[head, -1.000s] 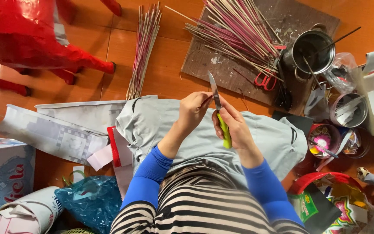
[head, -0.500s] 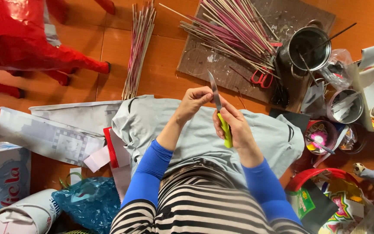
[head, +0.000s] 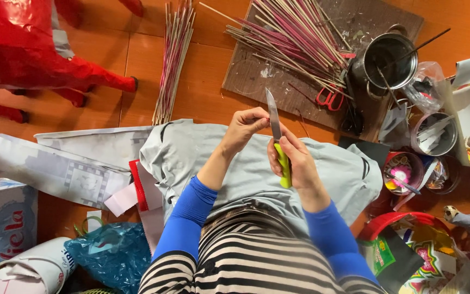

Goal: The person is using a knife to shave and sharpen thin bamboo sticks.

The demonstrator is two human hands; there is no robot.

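My right hand (head: 295, 158) grips the yellow-green handle of a knife (head: 274, 121), its steel blade pointing up and away from me. My left hand (head: 243, 128) is closed just left of the blade, fingertips pinched against it; anything held there is too small to tell. Both hands hover over a grey cloth (head: 191, 152) spread across my lap. I wear blue sleeves and a black-and-white striped garment.
A pile of thin sticks (head: 295, 38) lies on a brown board (head: 371, 16) with red-handled scissors (head: 330, 98) and a metal pot (head: 390, 57). Another stick bundle (head: 172, 60) lies on the orange floor. A red papier-mâché figure (head: 23, 49) is top left; newspaper (head: 55, 163), bags and bowls surround me.
The hands have stayed in place with the knife upright; the view has shifted slightly, so the floor items sit a little differently in the frame.
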